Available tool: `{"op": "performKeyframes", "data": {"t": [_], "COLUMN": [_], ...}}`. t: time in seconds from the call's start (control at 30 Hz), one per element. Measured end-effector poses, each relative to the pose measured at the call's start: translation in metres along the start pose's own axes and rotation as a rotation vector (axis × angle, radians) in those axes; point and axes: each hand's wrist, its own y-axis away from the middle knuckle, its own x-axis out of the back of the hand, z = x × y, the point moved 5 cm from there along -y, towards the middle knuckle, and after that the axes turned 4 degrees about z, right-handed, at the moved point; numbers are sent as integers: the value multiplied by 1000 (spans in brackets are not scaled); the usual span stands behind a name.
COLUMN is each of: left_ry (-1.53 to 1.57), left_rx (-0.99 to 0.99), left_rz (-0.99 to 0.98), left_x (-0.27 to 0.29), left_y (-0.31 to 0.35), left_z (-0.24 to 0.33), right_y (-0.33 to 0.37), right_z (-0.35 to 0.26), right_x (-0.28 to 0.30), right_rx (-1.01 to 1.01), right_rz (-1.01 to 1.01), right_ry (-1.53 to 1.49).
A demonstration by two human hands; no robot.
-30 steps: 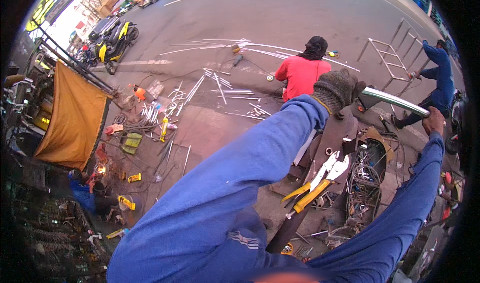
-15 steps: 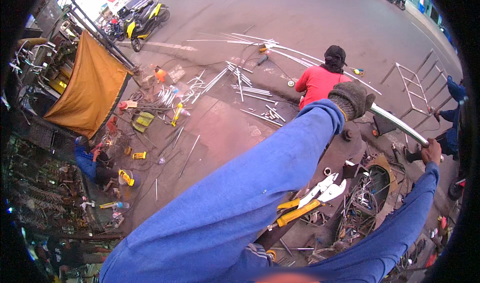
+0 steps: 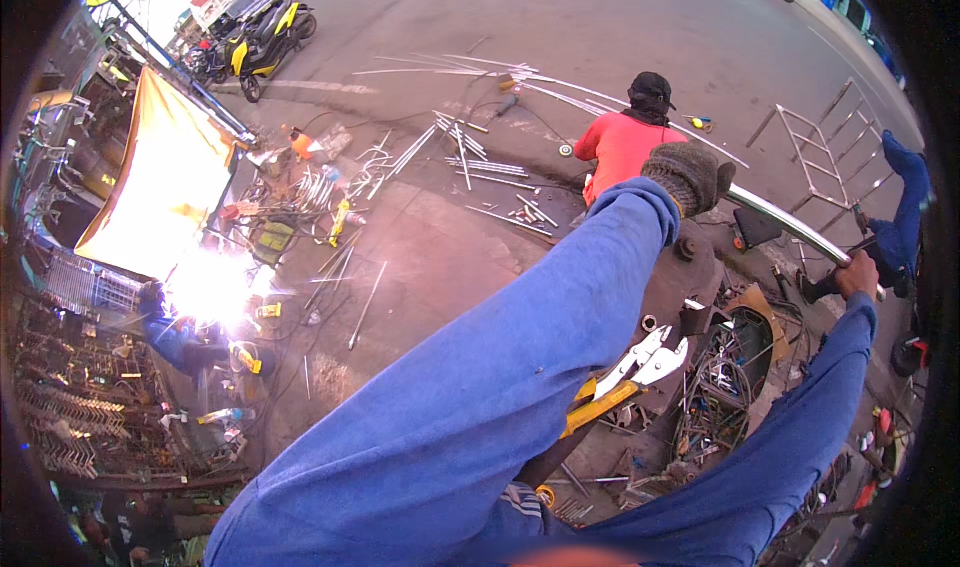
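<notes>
My left hand (image 3: 688,179), in a dark knitted glove, is closed around one end of a shiny metal pipe (image 3: 785,224). Bare and wrapped around the pipe's other end is my right hand (image 3: 857,274). The pipe slants down to the right between them. Below my left forearm lies a large yellow-handled pair of pliers (image 3: 640,367) with pale jaws, its handles partly behind my sleeve. A metal nut (image 3: 649,322) sits near its jaws. Under my left wrist is a rusty metal block (image 3: 690,247), partly hidden by my arm.
A person in red (image 3: 625,147) crouches just beyond my left hand. Cut metal tubes (image 3: 485,167) lie scattered on the ground. At left, a bright welding arc (image 3: 215,287) glows below a cloth screen (image 3: 150,182). A metal frame (image 3: 815,152) and another person's blue sleeve (image 3: 905,182) are at right.
A bright welding arc has flared at left, lighting the cloth screen. The whole view has shifted slightly. Both hands keep hold of the pipe, which looks nearly unmoved.
</notes>
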Motion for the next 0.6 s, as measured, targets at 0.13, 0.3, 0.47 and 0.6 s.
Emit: {"op": "performKeyframes", "data": {"t": [0.13,0.3,0.47,0.6], "left_ry": [68,-15,-69,-121], "left_rx": [-27,-74,-121,-125], "left_rz": [11,-28,-109,-153], "left_x": [3,6,10,17], "left_y": [0,1,-1,-3], "left_z": [1,7,18,16], "right_y": [8,4,5,19], "right_z": [3,23,25,13], "right_x": [2,-17,-30,-1], "right_rx": [-16,-44,178,-56], "right_rz": [11,-15,-137,-148], "right_ry": [86,77,271,178]}}
